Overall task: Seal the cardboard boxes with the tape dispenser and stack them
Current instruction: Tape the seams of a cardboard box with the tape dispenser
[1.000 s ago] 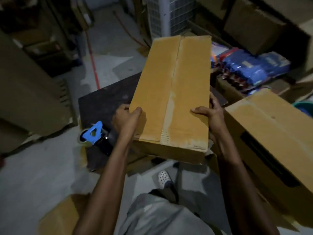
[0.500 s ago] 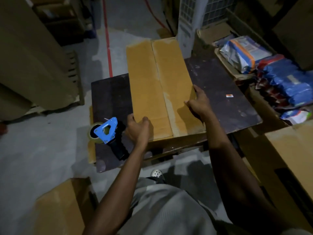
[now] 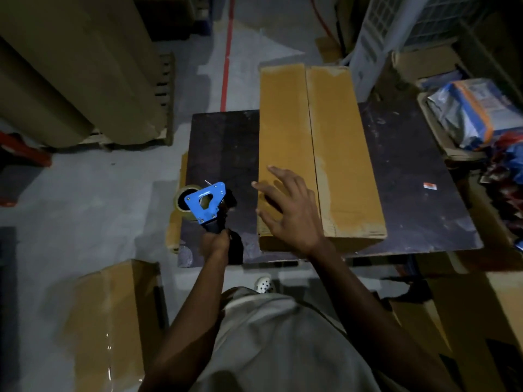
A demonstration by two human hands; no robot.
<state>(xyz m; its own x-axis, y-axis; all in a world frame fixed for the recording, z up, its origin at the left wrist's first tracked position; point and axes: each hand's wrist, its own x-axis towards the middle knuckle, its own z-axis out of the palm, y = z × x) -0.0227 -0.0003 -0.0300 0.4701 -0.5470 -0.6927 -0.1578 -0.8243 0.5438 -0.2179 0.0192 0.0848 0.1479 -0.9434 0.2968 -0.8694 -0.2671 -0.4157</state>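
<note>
A long brown cardboard box (image 3: 336,142) lies flat on a dark low table (image 3: 410,199), its two top flaps meeting along a middle seam. My right hand (image 3: 285,207) is spread, fingers straight, over the box's near left corner. Left of the box, the blue tape dispenser (image 3: 208,203) with its tape roll stands at the table's left edge. My left hand (image 3: 215,243) grips the dispenser's dark handle from below.
Another cardboard box (image 3: 107,321) sits on the floor at lower left, a further box (image 3: 486,321) at lower right. Tall brown rolls (image 3: 70,75) lean at upper left. Packaged goods (image 3: 475,111) crowd the right side. A red line (image 3: 226,60) runs along the grey floor.
The box was lowered from my hands onto the table. My left hand left the box and took the dispenser handle; my right hand moved across to the box's near left corner.
</note>
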